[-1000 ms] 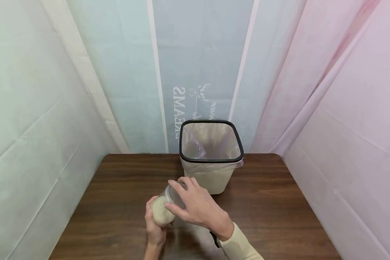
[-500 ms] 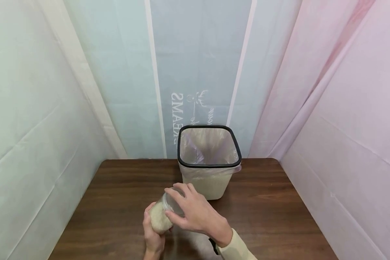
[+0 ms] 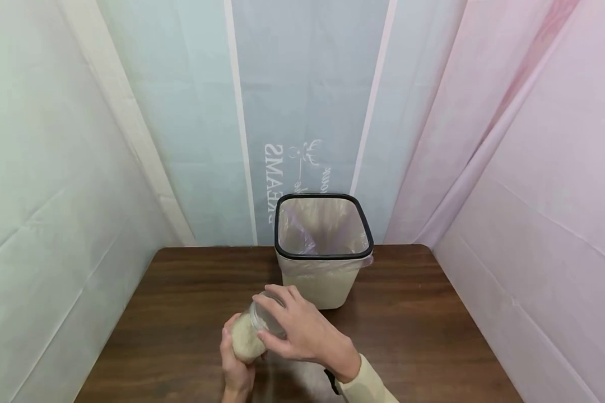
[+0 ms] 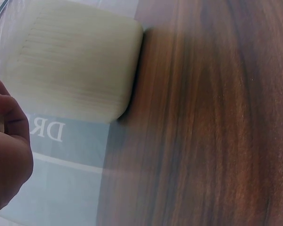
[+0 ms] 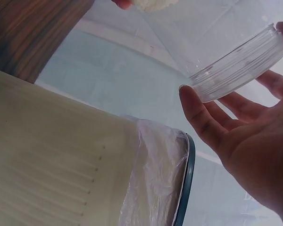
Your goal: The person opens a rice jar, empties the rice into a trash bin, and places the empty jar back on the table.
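Observation:
In the head view, a clear jar (image 3: 246, 338) with whitish, rice-like contents is held tilted above the table. My left hand (image 3: 237, 372) grips its body from the left and below. The fingertips and thumb of my right hand (image 3: 310, 333) are curled round the clear lid (image 3: 269, 318) at the jar's upper end. From the right wrist, the ridged lid (image 5: 245, 63) shows between thumb and fingers, touching the jar. At the edge of the left wrist view, only part of my left hand (image 4: 12, 155) appears, and the jar is mostly out of frame.
Just beyond the hands stands a pale bin (image 3: 322, 282) with a black rim (image 3: 327, 257) and a thin plastic liner (image 3: 292, 226). It rests on the dark wooden table (image 3: 191, 302). Pale fabric curtains (image 3: 201, 112) surround the table's back and sides.
The head view has tilted a little, so the bin and table sit lower in it. Both hands keep their hold on the jar and lid, with hardly any shift.

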A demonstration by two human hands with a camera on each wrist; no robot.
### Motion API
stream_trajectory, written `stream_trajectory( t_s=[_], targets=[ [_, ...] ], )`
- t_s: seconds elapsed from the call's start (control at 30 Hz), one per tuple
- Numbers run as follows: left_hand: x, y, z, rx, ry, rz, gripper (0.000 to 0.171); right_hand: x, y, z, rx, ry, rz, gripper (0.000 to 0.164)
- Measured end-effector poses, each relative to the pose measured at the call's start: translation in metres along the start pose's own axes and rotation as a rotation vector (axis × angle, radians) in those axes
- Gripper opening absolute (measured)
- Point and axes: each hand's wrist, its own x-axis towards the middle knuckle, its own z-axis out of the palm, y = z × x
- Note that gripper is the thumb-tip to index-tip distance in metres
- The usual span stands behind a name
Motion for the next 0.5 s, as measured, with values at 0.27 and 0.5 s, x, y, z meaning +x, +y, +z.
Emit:
stream_trajectory(
  t_s=[0.27,0.5],
  targets=[
    [0.004,0.003,-0.004,-0.024,-0.021,0.048,0.046,0.005,0.001,-0.001,0.033,-0.028,0.007,0.051],
    [-0.001,0.003,0.004,-0.062,-0.011,0.019,0.047,0.000,-0.001,-0.011,0.058,-0.098,0.189,0.066]
  ],
)
